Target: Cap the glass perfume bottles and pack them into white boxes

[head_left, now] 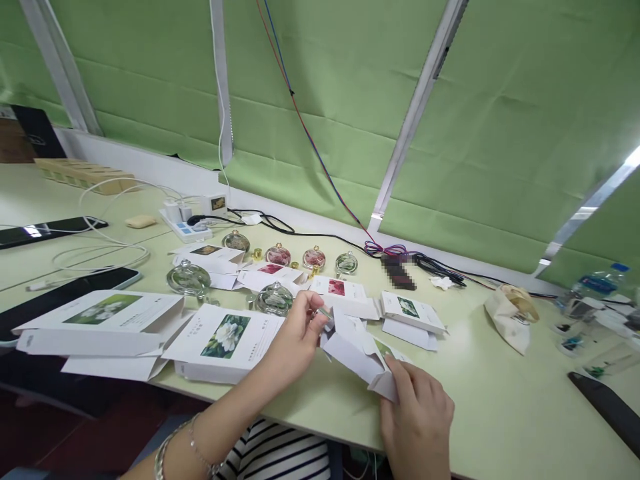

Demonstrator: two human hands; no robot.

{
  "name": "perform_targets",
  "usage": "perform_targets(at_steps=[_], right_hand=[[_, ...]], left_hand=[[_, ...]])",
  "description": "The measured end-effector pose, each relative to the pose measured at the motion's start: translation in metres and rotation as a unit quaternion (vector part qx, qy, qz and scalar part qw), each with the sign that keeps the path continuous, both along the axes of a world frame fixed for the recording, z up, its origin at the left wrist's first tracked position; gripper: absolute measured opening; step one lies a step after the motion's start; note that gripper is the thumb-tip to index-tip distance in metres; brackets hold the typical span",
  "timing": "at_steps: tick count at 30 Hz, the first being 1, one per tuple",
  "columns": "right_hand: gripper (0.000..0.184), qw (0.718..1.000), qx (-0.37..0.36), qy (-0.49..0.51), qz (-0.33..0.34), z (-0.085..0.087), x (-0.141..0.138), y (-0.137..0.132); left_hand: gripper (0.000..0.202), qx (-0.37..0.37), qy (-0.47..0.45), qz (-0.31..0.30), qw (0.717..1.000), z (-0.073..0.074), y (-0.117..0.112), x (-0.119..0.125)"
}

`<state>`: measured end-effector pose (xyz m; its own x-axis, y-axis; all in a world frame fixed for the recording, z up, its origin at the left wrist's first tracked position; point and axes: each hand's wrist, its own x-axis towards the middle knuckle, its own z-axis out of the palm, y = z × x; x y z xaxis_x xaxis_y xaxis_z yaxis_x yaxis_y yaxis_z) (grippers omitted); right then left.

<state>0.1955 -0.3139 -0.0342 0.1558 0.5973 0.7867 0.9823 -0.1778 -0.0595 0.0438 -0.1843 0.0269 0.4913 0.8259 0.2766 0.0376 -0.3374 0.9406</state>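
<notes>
My right hand (pixel 417 417) grips the near end of a small white carton (pixel 356 352) with a flower picture, held tilted just above the table's front edge. My left hand (pixel 295 340) pinches a small object I cannot make out at the carton's open far end, fingers closed. A bracelet circles my left wrist. Flat white flower-print cartons lie around: a large one (pixel 223 340) beside my left hand, another (pixel 105 320) further left, smaller ones (pixel 413 312) behind. Round glass bottles (pixel 274 298) stand among them.
A row of small round bottles (pixel 314 257) stands further back by a power strip (pixel 183 227) and cables. Phones and a tablet (pixel 65 293) lie at left. A crumpled bag (pixel 510 313) and a water bottle (pixel 595 287) sit at right. Green blinds hang behind.
</notes>
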Motion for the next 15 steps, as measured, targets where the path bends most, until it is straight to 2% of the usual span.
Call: perform_targets(at_steps=[6,7,9,10,12,14,15], right_hand=[[0.035,0.998,-0.012,-0.014,-0.063,-0.005,0.038,-0.013],[0.033,0.997,-0.006,0.008,-0.074,-0.005,0.045,-0.016],[0.032,0.987,0.009,0.118,-0.11,-0.004,0.055,-0.02],[0.036,0.97,0.019,0.2,-0.136,-0.004,0.056,-0.021],[0.046,0.912,0.043,0.367,-0.181,-0.002,0.054,-0.021],[0.051,0.853,0.059,0.484,-0.186,-0.003,0.049,-0.019],[0.053,0.837,0.06,0.515,-0.174,-0.005,0.047,-0.018]], left_hand=[[0.009,0.032,0.033,0.058,0.997,-0.016,0.006,-0.013],[0.008,0.043,0.045,0.061,0.996,-0.017,0.007,-0.014],[0.007,0.06,0.067,0.063,0.994,-0.017,0.007,-0.014],[0.008,0.067,0.079,0.063,0.993,-0.016,0.006,-0.014],[0.009,0.081,0.107,0.056,0.989,-0.013,0.002,-0.014],[0.01,0.095,0.134,0.043,0.985,-0.008,-0.002,-0.014],[0.011,0.103,0.143,0.035,0.984,-0.005,-0.004,-0.013]])
